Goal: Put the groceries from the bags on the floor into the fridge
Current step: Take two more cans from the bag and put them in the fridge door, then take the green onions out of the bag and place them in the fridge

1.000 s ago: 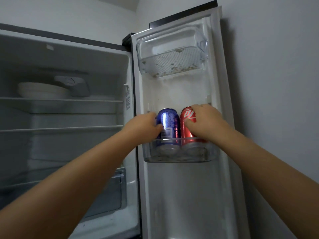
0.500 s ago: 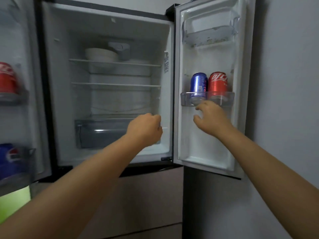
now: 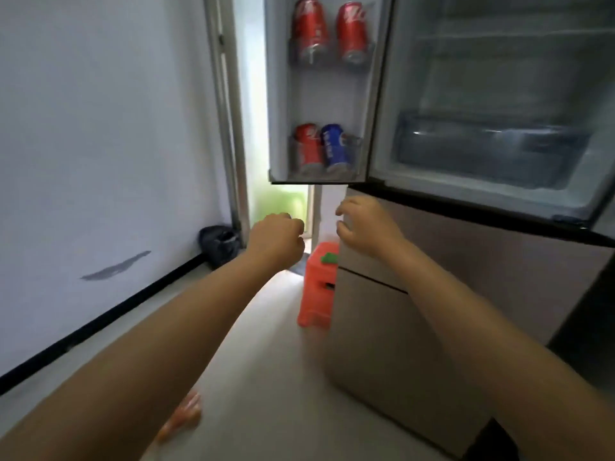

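Four cans (image 3: 321,149) sit in the left fridge door (image 3: 283,94); your hands, left hand (image 3: 278,236) fisted and right hand (image 3: 364,224) loosely curled, hold nothing, so next reach down to the floor (image 3: 266,361) for more groceries.

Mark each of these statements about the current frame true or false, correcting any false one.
1. The left fridge door stands open. True.
2. Its upper door shelf holds two blue cans. False: it holds two red cans.
3. On the lower door shelf a red can stands beside a blue can. True.
4. The left hand grips a can. False: it is loosely closed in the air and holds nothing.
5. The right hand is empty, with fingers curled. True.
6. An orange stool stands inside the fridge. False: it stands on the floor beside the fridge's lower drawers.
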Demonstrator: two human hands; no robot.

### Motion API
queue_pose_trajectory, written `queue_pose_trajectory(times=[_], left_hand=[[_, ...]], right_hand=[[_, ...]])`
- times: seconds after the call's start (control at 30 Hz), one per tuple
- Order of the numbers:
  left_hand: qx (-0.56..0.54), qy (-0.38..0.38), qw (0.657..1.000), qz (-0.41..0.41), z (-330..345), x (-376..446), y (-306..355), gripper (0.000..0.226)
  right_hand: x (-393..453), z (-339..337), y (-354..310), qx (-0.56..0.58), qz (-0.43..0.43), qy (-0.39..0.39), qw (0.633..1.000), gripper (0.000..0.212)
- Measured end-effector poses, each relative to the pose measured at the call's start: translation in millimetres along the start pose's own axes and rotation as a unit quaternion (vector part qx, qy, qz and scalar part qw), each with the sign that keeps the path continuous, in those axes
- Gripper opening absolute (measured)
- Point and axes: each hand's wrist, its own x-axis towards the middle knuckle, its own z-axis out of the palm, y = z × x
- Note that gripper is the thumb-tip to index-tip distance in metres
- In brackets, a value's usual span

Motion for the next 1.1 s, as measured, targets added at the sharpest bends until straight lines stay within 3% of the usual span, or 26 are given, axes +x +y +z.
queue_pose_trajectory(times=[0.17, 0.37, 0.5, 0.8, 1.1], left_hand=[[0.028, -0.038, 0.988, -0.148, 8, -114, -121, 0.031], [0.040, -0.081, 0.953, -0.290, 10, -265, -242, 0.032], [0.037, -0.110, 0.932, -0.342, 16, -352, -320, 0.033], [0.033, -0.225, 0.915, -0.333, 50, -461, -489, 0.034], [-0.030, -0.330, 0.895, -0.298, 136, -426, -591, 0.036]], right_hand=[[-17, 86, -130, 0.081, -0.121, -0.091, 0.985, 0.029], [-68, 154, -286, 0.138, -0.196, -0.184, 0.953, 0.033], [-102, 203, -383, 0.158, -0.214, -0.244, 0.933, 0.033], [-129, 317, -545, 0.180, -0.105, -0.362, 0.908, 0.033], [-122, 438, -549, 0.154, 0.052, -0.467, 0.869, 0.029]])
